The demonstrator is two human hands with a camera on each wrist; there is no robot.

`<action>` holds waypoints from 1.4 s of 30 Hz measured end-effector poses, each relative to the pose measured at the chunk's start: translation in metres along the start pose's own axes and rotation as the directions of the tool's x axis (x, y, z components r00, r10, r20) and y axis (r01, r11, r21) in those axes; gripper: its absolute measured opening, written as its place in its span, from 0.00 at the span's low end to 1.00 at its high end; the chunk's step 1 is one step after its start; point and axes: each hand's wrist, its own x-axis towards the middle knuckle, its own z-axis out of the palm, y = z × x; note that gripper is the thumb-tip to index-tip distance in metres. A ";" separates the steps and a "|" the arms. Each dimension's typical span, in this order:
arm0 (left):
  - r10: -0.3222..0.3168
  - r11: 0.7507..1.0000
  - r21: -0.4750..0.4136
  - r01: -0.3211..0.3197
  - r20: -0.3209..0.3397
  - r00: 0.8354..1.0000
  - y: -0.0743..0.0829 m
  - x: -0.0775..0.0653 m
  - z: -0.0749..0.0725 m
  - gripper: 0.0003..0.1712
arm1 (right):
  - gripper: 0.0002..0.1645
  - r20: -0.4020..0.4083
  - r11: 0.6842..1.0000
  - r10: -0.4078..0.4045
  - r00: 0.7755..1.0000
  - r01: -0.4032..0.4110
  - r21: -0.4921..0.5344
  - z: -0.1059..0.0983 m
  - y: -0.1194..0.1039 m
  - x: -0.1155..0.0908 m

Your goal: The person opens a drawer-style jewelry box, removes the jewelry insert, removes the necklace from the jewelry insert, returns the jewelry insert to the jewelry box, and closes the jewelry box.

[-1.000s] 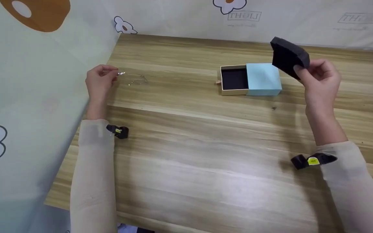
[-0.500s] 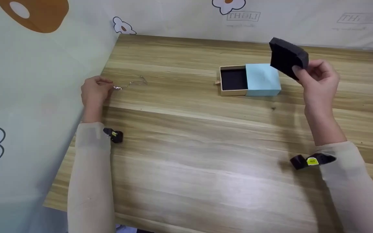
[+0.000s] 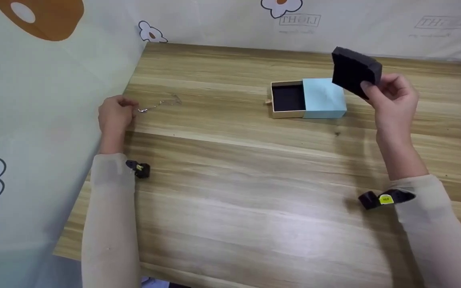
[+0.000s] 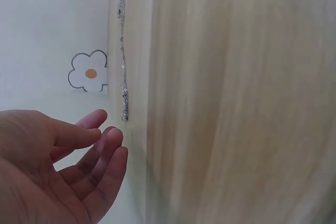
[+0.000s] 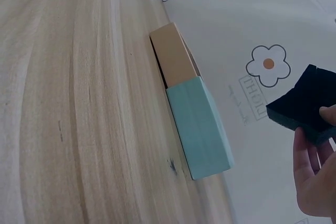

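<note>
A thin silver chain bracelet (image 3: 160, 103) lies stretched out on the table at the left. Just beside its near end is my left hand (image 3: 115, 114). In the left wrist view the fingers (image 4: 107, 174) are loosely bent and stand apart from the bracelet (image 4: 124, 61), with nothing between them. My right hand (image 3: 396, 102) pinches a black foam insert (image 3: 352, 74) between thumb and fingers, raised above the table and tilted. Left of it stands a light blue box (image 3: 324, 98), its tan drawer (image 3: 288, 115) pulled partway out to the left with a dark bottom inside.
The wood-grain table (image 3: 230, 180) runs up to a pale flower-print cloth (image 3: 214, 24) at the back and left. A small ribbon tab (image 3: 268, 102) sticks out from the drawer's left end.
My left hand has come nearer and slightly left, laying the bracelet's end down straighter and letting it go. My right hand has held the foam insert almost still.
</note>
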 end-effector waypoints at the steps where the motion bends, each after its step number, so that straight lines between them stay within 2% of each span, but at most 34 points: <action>1: 0.012 1.000 -0.004 -0.012 -0.003 1.000 0.003 -0.001 0.000 0.16 | 0.09 0.004 1.000 0.003 1.000 -0.003 0.004 0.000 -0.001 0.000; 11: 0.120 0.988 -0.093 -0.124 -0.044 0.992 0.041 -0.013 0.000 0.16 | 0.10 0.030 0.999 0.029 0.999 -0.030 0.040 0.001 -0.004 0.000; 22: 0.284 0.934 -0.213 -0.286 -0.042 0.958 0.093 -0.041 0.005 0.15 | 0.10 0.106 0.995 0.040 0.994 -0.050 0.090 0.004 -0.005 -0.003; 25: 0.347 0.901 -0.254 -0.351 -0.064 0.936 0.105 -0.049 0.008 0.15 | 0.11 0.121 0.993 0.051 0.991 -0.063 0.098 0.007 -0.006 -0.004; 29: 0.421 0.840 -0.346 -0.418 -0.070 0.904 0.122 -0.061 0.012 0.13 | 0.11 0.132 0.991 0.059 0.989 -0.074 0.112 0.010 -0.006 -0.005; 34: 0.477 0.781 -0.447 -0.436 -0.023 0.879 0.139 -0.076 0.015 0.12 | 0.10 0.143 0.990 0.076 0.987 -0.091 0.105 0.013 -0.006 -0.007; 39: 0.555 0.714 -0.519 -0.470 0.010 0.832 0.153 -0.089 0.020 0.12 | 0.12 0.156 0.989 0.089 0.984 -0.106 0.104 0.016 -0.007 -0.009; 42: 0.588 0.689 -0.550 -0.473 0.041 0.808 0.161 -0.095 0.023 0.13 | 0.12 0.162 0.988 0.095 0.982 -0.112 0.102 0.018 -0.007 -0.011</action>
